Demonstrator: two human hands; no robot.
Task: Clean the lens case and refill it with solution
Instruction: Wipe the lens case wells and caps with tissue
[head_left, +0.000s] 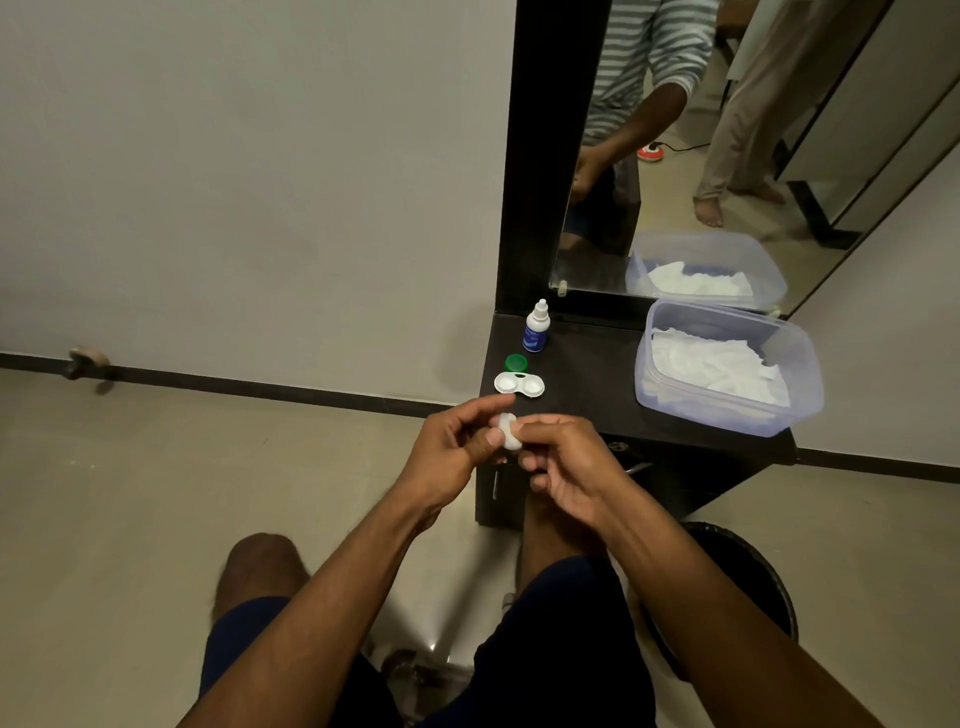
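Between both grips: small white cap (506, 430), left hand (452, 452) and right hand (563, 457) both pinching it. Rub the inside evenly; smooth hard plastic, likely slippery. Just beyond, the lens case (518, 385) lies open on the dark worktop (592, 374), two shallow round wells, green cap (516, 362) beside, solution bottle (536, 327) upright behind.
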